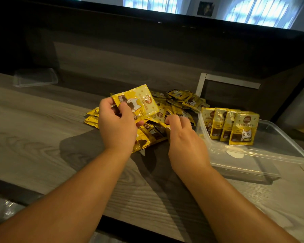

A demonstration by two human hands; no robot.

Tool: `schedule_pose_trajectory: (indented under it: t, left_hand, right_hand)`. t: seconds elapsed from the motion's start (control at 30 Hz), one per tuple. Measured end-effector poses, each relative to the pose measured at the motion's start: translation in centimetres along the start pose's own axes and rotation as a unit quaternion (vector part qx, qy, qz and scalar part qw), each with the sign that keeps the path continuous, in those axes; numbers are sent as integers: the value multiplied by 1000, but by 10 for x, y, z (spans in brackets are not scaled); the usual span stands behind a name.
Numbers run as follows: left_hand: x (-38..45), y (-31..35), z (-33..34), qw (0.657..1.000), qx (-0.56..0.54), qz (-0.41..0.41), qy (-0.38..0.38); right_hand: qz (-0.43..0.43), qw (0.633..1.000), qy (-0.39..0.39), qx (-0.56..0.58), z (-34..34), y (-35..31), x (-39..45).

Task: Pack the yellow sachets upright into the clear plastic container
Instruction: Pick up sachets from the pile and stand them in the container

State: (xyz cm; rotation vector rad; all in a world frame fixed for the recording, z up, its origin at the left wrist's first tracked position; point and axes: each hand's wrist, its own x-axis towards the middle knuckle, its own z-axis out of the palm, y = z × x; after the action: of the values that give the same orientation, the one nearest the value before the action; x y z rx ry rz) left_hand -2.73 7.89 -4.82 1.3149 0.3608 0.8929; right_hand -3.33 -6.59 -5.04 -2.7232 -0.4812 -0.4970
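A heap of yellow sachets (179,102) with a cat picture lies on the wooden table (33,137). My left hand (117,123) holds one yellow sachet (139,100) lifted above the heap, pinched between thumb and fingers. My right hand (182,135) reaches into the near side of the heap, its fingertips curled on a sachet (154,130) lying there; whether it grips it I cannot tell. To the right stands the clear plastic container (263,153). Several sachets (242,128) stand upright in a row at its far left end.
A clear plastic lid (35,78) lies at the table's far left. A dark panel (147,50) rises behind the table, with a grey frame (226,79) behind the heap. Bubble-wrap-like plastic (0,213) shows at the lower left.
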Motion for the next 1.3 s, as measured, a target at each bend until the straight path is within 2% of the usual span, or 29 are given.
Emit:
schedule_pose_trajectory:
  t: [0.1,0.2,0.3,0.37,0.5,0.67,0.83,0.93,1.03,1.1,1.2,1.3]
  left_hand:
    - [3,0,-1,999,-27,-29,14]
    - [5,0,-2,997,-35,-58,27]
    - [8,-3,-1,996,-14,-78,28]
    - [8,-5,1,996,-9,-90,2]
    - [5,-8,3,994,0,-90,-59]
    - [0,-8,5,992,4,-51,-113]
    - [-3,-3,2,990,7,-29,-136]
    - [-2,6,-2,985,-67,-82,-135]
    - [-3,11,-6,965,-121,-124,-197]
    - [-9,11,-6,962,-73,-85,-249]
    - [-16,8,-3,963,47,13,-267]
    - [-18,6,-2,965,54,11,-255]
  right_hand:
    - [-15,995,78,62,0,-1,0]
    - [18,962,157,221,-4,-3,-4]
    - [110,914,145,362,-6,-4,-6]
    - [157,880,134,428,-5,-2,-6]
    - [185,831,101,515,-15,-4,-9]
    - [165,831,129,515,-17,-6,-10]
    - [120,861,178,461,-18,-1,-11]
    - [79,890,205,399,-19,-1,-11]
    - [76,896,199,389,-18,2,-10]
    - [66,894,181,405,-16,3,-10]
    - [45,891,173,417,-16,1,-11]
    - [48,877,162,449,-17,1,-13]
